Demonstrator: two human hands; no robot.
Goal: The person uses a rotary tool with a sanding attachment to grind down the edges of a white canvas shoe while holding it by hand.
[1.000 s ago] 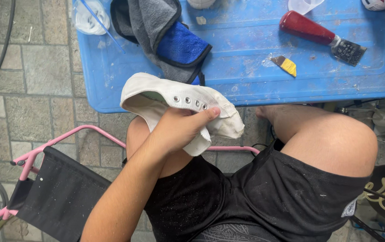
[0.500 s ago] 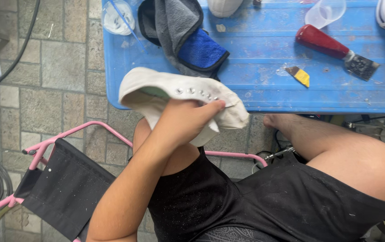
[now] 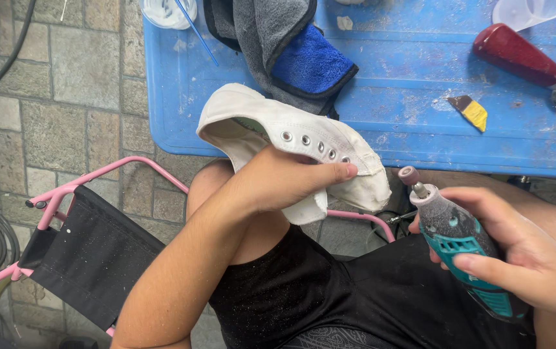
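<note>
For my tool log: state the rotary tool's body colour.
Teal, dusted grey, on the rotary tool in the right hand; head view.

One head-worn camera, looking steeply down from close above the seated person's lap.

The single view faced down and forward: the blue surface [image 3: 420, 142] ran across the top of the frame, the stone-tiled floor [image 3: 64, 123] and a pink-framed folding chair [image 3: 90, 252] filled the left, and the person's black shorts [image 3: 330, 304] lay along the bottom edge. The left hand [image 3: 284, 184] and right hand [image 3: 523, 252] sat near the lens, large in frame. No second view was there to overlap with it.
</note>
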